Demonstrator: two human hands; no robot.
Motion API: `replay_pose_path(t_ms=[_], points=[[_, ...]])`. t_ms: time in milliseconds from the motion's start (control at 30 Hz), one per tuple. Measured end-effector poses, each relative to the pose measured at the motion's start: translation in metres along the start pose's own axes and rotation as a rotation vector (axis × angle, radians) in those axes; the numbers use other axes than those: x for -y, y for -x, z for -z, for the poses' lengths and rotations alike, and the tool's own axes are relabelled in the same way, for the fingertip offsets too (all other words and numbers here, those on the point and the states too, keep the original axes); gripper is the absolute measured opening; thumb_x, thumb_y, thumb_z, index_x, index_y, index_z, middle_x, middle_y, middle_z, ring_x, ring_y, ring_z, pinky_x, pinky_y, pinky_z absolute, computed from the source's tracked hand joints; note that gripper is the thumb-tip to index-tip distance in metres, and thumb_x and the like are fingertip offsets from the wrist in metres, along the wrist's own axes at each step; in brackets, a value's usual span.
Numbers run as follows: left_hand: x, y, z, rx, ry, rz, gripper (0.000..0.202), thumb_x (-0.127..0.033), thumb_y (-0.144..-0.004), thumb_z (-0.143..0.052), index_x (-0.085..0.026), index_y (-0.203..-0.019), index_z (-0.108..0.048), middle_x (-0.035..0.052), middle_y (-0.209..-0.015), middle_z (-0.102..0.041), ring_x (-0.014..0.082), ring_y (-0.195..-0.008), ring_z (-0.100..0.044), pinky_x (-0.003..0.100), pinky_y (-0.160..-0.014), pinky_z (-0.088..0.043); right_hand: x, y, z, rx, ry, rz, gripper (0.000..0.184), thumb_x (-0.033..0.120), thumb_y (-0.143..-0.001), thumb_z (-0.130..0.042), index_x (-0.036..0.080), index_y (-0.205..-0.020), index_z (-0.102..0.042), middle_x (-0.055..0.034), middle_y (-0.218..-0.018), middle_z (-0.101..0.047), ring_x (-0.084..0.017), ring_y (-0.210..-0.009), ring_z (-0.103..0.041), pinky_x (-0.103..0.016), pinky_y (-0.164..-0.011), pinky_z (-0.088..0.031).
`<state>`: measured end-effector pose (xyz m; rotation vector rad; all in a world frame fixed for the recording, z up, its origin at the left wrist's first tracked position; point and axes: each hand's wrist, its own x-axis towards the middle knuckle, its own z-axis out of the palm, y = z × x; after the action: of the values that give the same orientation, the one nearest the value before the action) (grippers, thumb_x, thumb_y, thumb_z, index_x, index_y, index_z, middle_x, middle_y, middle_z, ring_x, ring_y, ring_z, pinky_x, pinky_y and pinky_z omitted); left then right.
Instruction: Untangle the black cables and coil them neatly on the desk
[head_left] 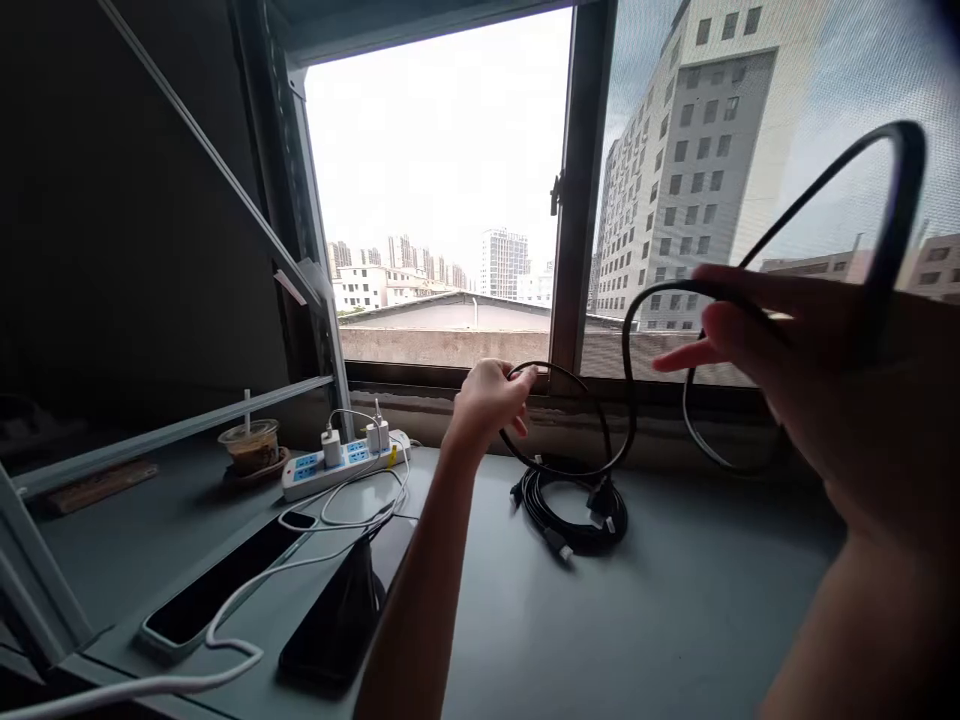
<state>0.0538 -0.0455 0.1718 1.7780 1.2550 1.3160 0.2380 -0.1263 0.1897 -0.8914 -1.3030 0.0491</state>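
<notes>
A black cable (630, 370) runs in loose loops between my two hands, in front of the window. My left hand (491, 395) pinches one stretch of it above the middle of the table. Raised at the right, close to the camera, my right hand (810, 370) grips another stretch, and a big loop arches above its wrist. Below the hands a coiled bundle of black cables (574, 515) lies on the table, its plugs showing at the edge. Whether the held cable joins that bundle cannot be made out.
On the grey table (540, 640), two phones (232, 575) lie at the left among white charging cords. Behind them stand a white power strip (349, 462) with chargers and an iced drink cup (251, 445). A metal frame (315, 250) rises at the left, beside the window.
</notes>
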Motion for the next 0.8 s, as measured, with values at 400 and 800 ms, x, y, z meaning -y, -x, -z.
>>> replay_pose_path(t_ms=[400, 800], points=[[-0.033, 0.015, -0.021, -0.122, 0.332, -0.101, 0.024, -0.029, -0.083, -0.056, -0.017, -0.083, -0.035, 0.0034, -0.065, -0.065, 0.0118, -0.053, -0.063, 0.021, -0.052, -0.049, -0.015, -0.01, -0.011, 0.361, 0.131, 0.033, 0.051, 0.06, -0.082, -0.041, 0.017, -0.079, -0.069, 0.006, -0.03, -0.035, -0.007, -0.028, -0.036, -0.02, -0.039, -0.031], [-0.027, 0.009, -0.004, -0.179, 0.543, -0.089, 0.028, -0.021, -0.061, -0.076, -0.013, -0.072, -0.052, 0.0061, -0.082, -0.068, 0.0122, -0.071, -0.066, 0.019, -0.065, -0.054, -0.015, -0.015, -0.023, 0.186, -0.242, -0.036, 0.028, 0.038, -0.084, -0.048, 0.022, -0.103, -0.061, 0.0047, -0.049, -0.057, -0.003, -0.025, -0.03, -0.017, -0.027, -0.02]])
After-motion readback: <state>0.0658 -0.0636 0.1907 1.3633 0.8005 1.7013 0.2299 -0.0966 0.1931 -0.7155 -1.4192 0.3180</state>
